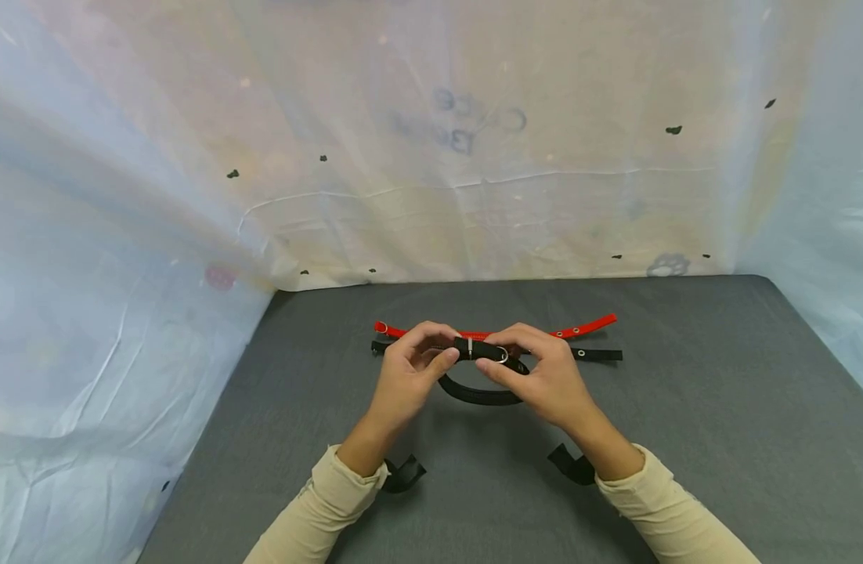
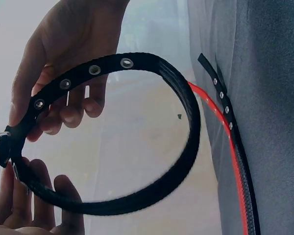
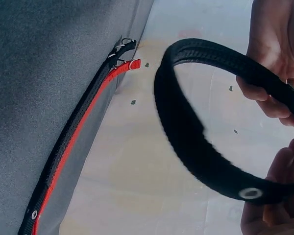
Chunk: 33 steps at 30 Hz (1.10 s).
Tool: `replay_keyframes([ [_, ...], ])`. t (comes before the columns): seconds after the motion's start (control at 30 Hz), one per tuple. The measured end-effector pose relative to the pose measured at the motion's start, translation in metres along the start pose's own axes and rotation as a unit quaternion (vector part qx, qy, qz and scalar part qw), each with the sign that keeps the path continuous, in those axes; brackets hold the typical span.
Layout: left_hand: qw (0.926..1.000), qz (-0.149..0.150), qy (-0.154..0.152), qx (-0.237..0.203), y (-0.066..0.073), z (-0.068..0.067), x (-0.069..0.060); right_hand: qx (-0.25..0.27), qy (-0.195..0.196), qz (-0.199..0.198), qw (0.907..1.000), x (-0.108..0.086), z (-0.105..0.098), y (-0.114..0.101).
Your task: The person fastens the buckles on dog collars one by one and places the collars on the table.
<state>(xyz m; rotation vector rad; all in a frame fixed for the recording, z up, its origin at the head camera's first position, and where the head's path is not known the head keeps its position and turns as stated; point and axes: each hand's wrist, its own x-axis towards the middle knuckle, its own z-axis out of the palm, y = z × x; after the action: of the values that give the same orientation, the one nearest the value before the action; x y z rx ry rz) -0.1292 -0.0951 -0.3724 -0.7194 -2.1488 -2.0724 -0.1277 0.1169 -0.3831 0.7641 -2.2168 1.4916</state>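
Nearest: beige sleeves (image 1: 336,497). Left hand (image 1: 403,380) and right hand (image 1: 550,380) both have bent fingers, closed in a pinch on the buckle end of a black collar (image 1: 484,397), looped and held above the gray table (image 1: 685,439). Beyond, lying flat: black strap (image 1: 604,356); just past it, red strap (image 1: 595,324). Farthest: pale printed sheet (image 1: 474,227).

Black strap (image 1: 481,397), perhaps pastel backdrop (image 1: 460,227)

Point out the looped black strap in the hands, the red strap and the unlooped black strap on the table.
Looped black strap (image 3: 181,129): right wrist view, on the loop's broad left side.
Red strap (image 1: 597,323): head view, on its right-hand end.
Unlooped black strap (image 1: 604,356): head view, on its right-hand end.
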Motion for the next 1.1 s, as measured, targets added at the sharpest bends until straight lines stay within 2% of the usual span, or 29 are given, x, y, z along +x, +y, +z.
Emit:
replay_keyframes([
  [0.13, 0.9992, -0.004, 0.007, -0.040, 0.0022, -0.0012, 0.0010, 0.005, 0.006, 0.015, 0.9999, 0.0014, -0.0031, -0.0025],
  [0.33, 0.9972, -0.019, 0.019, -0.070, 0.0030, -0.0027, 0.0022, 0.010, 0.013, 0.023, 0.9996, 0.0022, -0.0059, -0.0028],
  [0.5, 0.9963, -0.016, 0.009, -0.084, 0.0028, -0.0040, 0.0022, 0.017, 0.016, 0.013, 0.9996, 0.0020, -0.0059, -0.0013],
  [0.73, 0.9979, -0.006, -0.021, -0.061, -0.0011, -0.0018, 0.0009, 0.021, 0.004, 0.007, 0.9998, -0.0001, -0.0029, 0.0017],
  [0.93, 0.9996, -0.010, -0.013, -0.024, -0.0038, 0.0000, 0.0007, 0.023, -0.009, 0.012, 0.9996, -0.0006, 0.0001, 0.0003],
  [1.1, 0.9998, -0.005, -0.003, -0.018, -0.0021, -0.0003, 0.0009, 0.022, -0.016, 0.020, 0.9994, -0.0002, 0.0000, 0.0005],
])
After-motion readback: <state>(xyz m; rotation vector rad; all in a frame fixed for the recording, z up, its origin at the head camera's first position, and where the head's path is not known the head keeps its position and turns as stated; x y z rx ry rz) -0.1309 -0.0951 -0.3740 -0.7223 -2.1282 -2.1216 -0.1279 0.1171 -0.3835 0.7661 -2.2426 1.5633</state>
